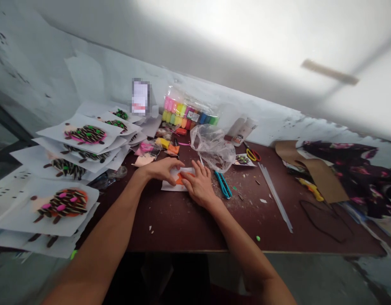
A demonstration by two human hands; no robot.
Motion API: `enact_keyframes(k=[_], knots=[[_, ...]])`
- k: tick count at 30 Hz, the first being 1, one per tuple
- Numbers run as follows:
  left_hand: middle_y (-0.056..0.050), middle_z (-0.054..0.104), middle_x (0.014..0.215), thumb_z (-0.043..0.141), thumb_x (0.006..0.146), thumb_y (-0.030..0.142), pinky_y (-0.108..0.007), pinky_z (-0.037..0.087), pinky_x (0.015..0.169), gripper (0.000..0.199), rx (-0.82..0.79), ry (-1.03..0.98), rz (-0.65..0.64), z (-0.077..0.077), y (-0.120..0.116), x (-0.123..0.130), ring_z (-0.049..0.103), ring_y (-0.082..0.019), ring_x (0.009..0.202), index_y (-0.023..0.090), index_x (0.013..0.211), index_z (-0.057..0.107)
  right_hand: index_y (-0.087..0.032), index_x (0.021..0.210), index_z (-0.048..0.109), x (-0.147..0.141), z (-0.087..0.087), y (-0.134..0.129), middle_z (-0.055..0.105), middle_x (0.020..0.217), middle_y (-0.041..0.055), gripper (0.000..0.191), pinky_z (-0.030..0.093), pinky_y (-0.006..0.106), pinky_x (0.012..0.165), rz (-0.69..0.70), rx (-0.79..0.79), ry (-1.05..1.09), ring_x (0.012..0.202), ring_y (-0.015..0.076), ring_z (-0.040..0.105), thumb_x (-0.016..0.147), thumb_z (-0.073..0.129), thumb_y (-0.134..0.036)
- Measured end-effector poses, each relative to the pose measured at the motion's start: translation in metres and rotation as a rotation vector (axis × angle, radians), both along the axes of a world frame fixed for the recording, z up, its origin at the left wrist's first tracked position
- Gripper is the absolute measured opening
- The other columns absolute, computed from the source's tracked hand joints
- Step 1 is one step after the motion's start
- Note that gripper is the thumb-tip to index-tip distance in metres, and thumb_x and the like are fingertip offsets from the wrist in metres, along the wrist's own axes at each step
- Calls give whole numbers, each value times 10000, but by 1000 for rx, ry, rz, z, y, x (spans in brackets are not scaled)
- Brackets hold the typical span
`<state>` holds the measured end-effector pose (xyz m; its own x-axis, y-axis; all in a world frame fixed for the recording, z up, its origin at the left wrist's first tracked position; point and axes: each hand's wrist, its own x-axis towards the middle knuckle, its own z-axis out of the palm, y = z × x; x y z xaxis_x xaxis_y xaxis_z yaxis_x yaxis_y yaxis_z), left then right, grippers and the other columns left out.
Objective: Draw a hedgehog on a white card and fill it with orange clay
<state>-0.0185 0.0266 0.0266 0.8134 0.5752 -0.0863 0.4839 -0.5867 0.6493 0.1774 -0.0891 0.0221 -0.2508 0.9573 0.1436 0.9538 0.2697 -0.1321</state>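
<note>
A small sheet of white paper (168, 186) lies on the dark red table, with a flat patch of orange modelling clay (179, 179) on it. My left hand (163, 170) rests at the paper's left side, thumb and fingers curved apart around the clay's edge. Across the right side of the clay lies my right hand (199, 184), its fingers outstretched and its thumb touching the orange. Part of the clay is hidden beneath the right hand. A teal utility knife (223, 185) lies just right of that hand.
Stacked hedgehog pictures (60, 207) fill the table's left. Behind my hands are clay packets (144, 147), a plastic bag (213, 148) and a colourful clay pack (189, 114). Scissors (252, 154), glue sticks (276, 197) and a yellow glue gun (311, 189) lie to the right.
</note>
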Motion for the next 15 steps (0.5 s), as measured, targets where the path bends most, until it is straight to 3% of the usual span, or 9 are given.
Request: enact_keyframes(k=[9, 15], knots=[[-88, 603, 1321, 755, 625, 296, -400, 415, 1097, 732, 78, 75, -9, 3, -6, 5, 522, -316, 1279, 222, 1336, 596, -351, 1381, 622, -2, -4, 1, 344, 1627, 98, 392, 208, 572, 1186, 43, 6, 7, 1521, 338, 226, 1034, 473, -457], [-88, 597, 1348, 746, 614, 293, -406, 410, 1099, 779, 75, 76, -1, 2, -6, 4, 509, -322, 1298, 225, 1370, 574, -323, 1384, 623, 1, -5, 3, 360, 1616, 113, 409, 239, 561, 1170, -14, -10, 47, 1504, 338, 263, 1035, 464, -468]])
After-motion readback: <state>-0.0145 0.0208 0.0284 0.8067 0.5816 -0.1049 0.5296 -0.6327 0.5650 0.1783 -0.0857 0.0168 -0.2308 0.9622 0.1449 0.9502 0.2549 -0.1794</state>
